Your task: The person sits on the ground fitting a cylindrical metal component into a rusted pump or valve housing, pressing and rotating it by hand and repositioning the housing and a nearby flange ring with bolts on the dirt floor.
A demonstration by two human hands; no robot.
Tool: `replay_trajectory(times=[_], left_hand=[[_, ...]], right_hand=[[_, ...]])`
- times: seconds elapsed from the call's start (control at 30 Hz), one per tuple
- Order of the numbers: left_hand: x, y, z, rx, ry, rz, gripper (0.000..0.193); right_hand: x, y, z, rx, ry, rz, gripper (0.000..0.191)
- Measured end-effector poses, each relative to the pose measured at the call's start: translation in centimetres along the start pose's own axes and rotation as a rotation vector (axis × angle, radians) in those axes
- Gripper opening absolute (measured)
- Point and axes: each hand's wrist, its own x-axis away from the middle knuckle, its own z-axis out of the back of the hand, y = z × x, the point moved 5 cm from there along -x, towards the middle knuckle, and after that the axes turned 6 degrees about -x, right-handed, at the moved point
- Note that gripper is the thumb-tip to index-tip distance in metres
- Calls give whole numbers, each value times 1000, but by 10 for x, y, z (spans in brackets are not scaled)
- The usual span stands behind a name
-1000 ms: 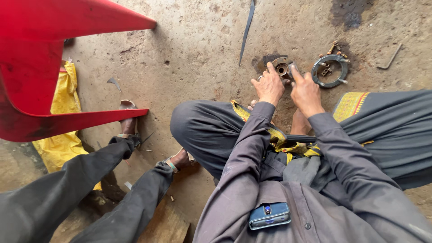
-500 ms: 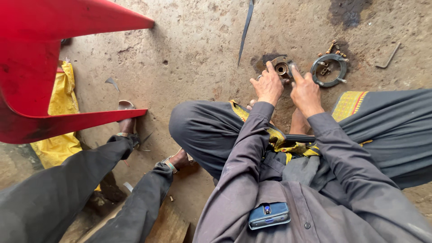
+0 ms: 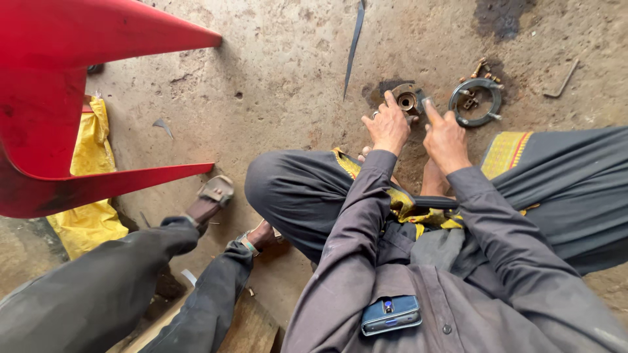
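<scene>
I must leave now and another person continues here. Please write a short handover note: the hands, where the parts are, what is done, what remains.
Left hand: fingers rest on the round metal hub part on the concrete floor.
Right hand: beside the hub part, index finger raised; whether it touches cannot be told.
Metal ring lies right of the hub part, small bolts just beyond it, bent rod further right.
Done: ring and bolts lie apart from the hub part.
Left: the hub part itself, under the hands.

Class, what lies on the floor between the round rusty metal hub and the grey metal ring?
In the head view, only the right hand's raised fingertip crosses between round rusty metal hub and grey metal ring.
</scene>
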Motion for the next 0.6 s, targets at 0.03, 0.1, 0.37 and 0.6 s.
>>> replay_trajectory(times=[0.03, 0.1, 0.37, 0.6], left_hand=[[0, 0, 0, 14, -6, 4, 88], [0, 0, -1, 29, -23, 15, 90], [0, 1, -2, -22, -5, 7, 85], [2, -1, 0, 49, -48, 9, 92]], right_hand=[[1, 0, 0, 3, 0, 7, 61], [2, 2, -2, 10, -9, 1, 60], [1, 3, -2, 24, 5, 9, 60], [1, 2, -3, 12, 11, 22, 62]])
